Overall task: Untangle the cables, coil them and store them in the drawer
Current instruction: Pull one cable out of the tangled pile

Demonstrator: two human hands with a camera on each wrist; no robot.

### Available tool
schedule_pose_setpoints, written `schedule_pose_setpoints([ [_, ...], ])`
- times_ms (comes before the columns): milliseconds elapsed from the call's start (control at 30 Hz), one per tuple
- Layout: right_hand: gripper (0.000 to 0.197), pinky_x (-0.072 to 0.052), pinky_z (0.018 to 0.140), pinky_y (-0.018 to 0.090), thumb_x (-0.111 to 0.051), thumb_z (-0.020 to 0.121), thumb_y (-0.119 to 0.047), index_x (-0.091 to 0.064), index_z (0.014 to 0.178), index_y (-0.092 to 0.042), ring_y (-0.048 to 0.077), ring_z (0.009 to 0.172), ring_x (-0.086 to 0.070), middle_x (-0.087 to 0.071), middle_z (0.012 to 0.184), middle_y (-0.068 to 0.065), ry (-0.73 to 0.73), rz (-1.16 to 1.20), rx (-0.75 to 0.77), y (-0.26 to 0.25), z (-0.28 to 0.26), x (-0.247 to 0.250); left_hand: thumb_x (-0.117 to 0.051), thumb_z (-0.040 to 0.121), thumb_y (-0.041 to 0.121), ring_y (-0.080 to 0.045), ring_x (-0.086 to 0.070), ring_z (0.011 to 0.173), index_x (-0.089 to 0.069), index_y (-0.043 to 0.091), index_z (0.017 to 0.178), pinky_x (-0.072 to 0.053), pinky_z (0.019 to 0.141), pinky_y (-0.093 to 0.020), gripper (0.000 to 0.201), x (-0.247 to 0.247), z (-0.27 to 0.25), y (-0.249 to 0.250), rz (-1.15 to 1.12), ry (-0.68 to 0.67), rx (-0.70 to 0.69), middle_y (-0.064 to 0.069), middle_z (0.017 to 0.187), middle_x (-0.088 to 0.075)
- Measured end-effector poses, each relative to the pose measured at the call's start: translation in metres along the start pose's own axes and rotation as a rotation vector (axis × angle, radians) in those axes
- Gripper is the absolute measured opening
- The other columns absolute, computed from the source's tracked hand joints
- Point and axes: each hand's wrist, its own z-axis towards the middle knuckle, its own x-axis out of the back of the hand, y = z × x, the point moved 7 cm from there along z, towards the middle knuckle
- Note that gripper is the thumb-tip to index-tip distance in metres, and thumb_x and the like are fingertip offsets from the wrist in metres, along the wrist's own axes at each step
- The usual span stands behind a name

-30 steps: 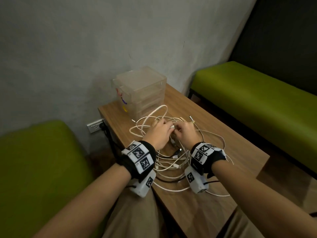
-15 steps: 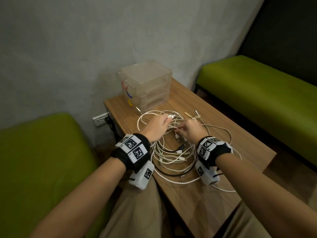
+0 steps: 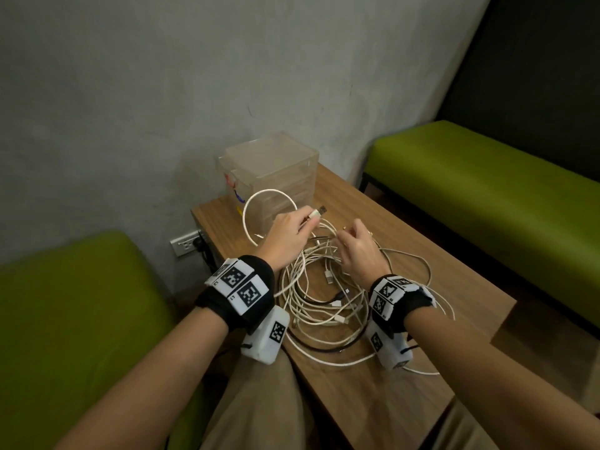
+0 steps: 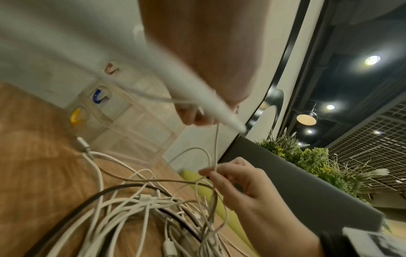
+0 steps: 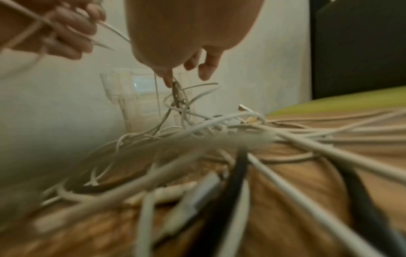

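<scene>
The cables (image 3: 324, 306) lie tangled mid-table, white ones with a black cable (image 3: 321, 347) looping through toward the near edge. My left hand (image 3: 285, 238) pinches a white cable just behind its USB plug (image 3: 319, 211), lifted above the heap; its loop arcs in front of the drawers (image 3: 272, 180) at the table's far corner. My right hand (image 3: 358, 251) pinches a thin strand (image 4: 216, 147) rising from the heap. Green benches (image 3: 487, 196) flank the table (image 3: 389, 401).

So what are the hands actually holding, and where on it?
The left hand holds a white cable just behind its USB plug. The right hand pinches a thin cable strand partway along.
</scene>
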Motion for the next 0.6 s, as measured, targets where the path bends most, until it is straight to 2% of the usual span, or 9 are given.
schedule_pose_setpoints([
  [100,0.018,-0.043,0.063,0.035,-0.048,0.094,-0.013,-0.056,0.091,0.002,0.024,0.070,-0.048,-0.050,0.088,0.014,0.057,0.124,-0.040,-0.001,-0.001,0.004,-0.044,0.096,0.027,-0.020,-0.061,0.081,-0.063,0.012,0.096,-0.047,0.071,-0.033,0.024,-0.012,0.002,-0.001,0.017,-0.034,0.053,-0.007,0.088,-0.067],
  [167,0.017,-0.043,0.061,0.037,-0.043,0.096,-0.014,-0.052,0.095,-0.001,0.024,0.068,-0.052,-0.055,0.084,0.013,0.053,0.120,-0.021,-0.002,-0.001,0.004,-0.041,0.097,0.027,-0.020,-0.061,0.097,-0.061,0.016,0.110,-0.049,0.082,-0.036,0.026,-0.024,0.001,0.003,0.001,-0.049,0.083,-0.007,0.104,-0.067],
  [233,0.016,-0.044,0.057,0.037,-0.038,0.098,-0.016,-0.047,0.101,-0.004,0.024,0.063,-0.053,-0.060,0.079,0.011,0.054,0.129,-0.033,0.001,0.000,0.004,-0.040,0.097,0.025,-0.018,-0.058,0.109,-0.054,0.017,0.124,-0.047,0.093,-0.035,0.031,-0.035,-0.001,0.006,-0.112,-0.048,0.134,-0.007,0.118,-0.063],
  [267,0.016,-0.046,0.056,0.039,-0.037,0.098,-0.017,-0.046,0.104,-0.005,0.025,0.061,-0.055,-0.061,0.078,0.011,0.051,0.136,-0.034,0.003,-0.001,0.004,-0.040,0.098,0.025,-0.018,-0.059,0.105,-0.055,0.016,0.122,-0.047,0.091,-0.034,0.031,-0.039,-0.001,0.006,-0.148,-0.036,0.160,-0.007,0.114,-0.064],
  [333,0.016,-0.049,0.057,0.043,-0.039,0.097,-0.017,-0.047,0.107,-0.006,0.027,0.062,-0.057,-0.063,0.077,0.011,0.020,0.135,0.010,0.002,-0.001,0.003,-0.039,0.098,0.024,-0.018,-0.058,0.085,-0.060,0.009,0.104,-0.043,0.075,-0.030,0.027,-0.042,0.002,0.004,-0.095,0.002,0.179,-0.007,0.091,-0.064],
  [400,0.014,-0.051,0.060,0.039,-0.046,0.095,-0.017,-0.049,0.104,-0.007,0.024,0.064,-0.059,-0.063,0.079,0.009,-0.059,0.165,0.045,0.002,-0.001,-0.004,-0.038,0.098,0.024,-0.017,-0.053,0.074,-0.059,0.006,0.096,-0.034,0.064,-0.023,0.028,-0.034,0.006,0.000,-0.019,0.088,0.217,-0.007,0.082,-0.058],
  [467,0.014,-0.052,0.070,0.035,-0.053,0.092,-0.019,-0.053,0.103,-0.011,0.021,0.077,-0.061,-0.065,0.089,0.007,-0.198,0.146,-0.033,0.016,-0.002,-0.016,-0.035,0.099,0.024,-0.014,-0.047,0.065,-0.058,0.005,0.093,-0.029,0.053,-0.020,0.030,-0.015,0.010,-0.003,-0.051,0.184,0.267,-0.002,0.074,-0.053],
  [567,0.014,-0.048,0.081,0.036,-0.053,0.092,-0.017,-0.061,0.101,-0.011,0.025,0.094,-0.060,-0.063,0.102,0.008,-0.328,0.033,-0.135,0.046,-0.010,-0.027,-0.032,0.100,0.024,-0.008,-0.039,0.055,-0.051,0.009,0.084,-0.033,0.047,-0.013,0.029,0.029,0.017,0.002,-0.141,0.316,0.271,0.005,0.063,-0.042],
  [600,0.016,-0.048,0.083,0.038,-0.052,0.092,-0.019,-0.061,0.103,-0.011,0.026,0.097,-0.058,-0.061,0.105,0.008,-0.347,0.016,-0.141,0.049,-0.012,-0.029,-0.033,0.100,0.023,-0.009,-0.039,0.056,-0.049,0.009,0.082,-0.033,0.048,-0.015,0.028,0.043,0.019,0.005,-0.111,0.335,0.246,0.005,0.062,-0.041],
])
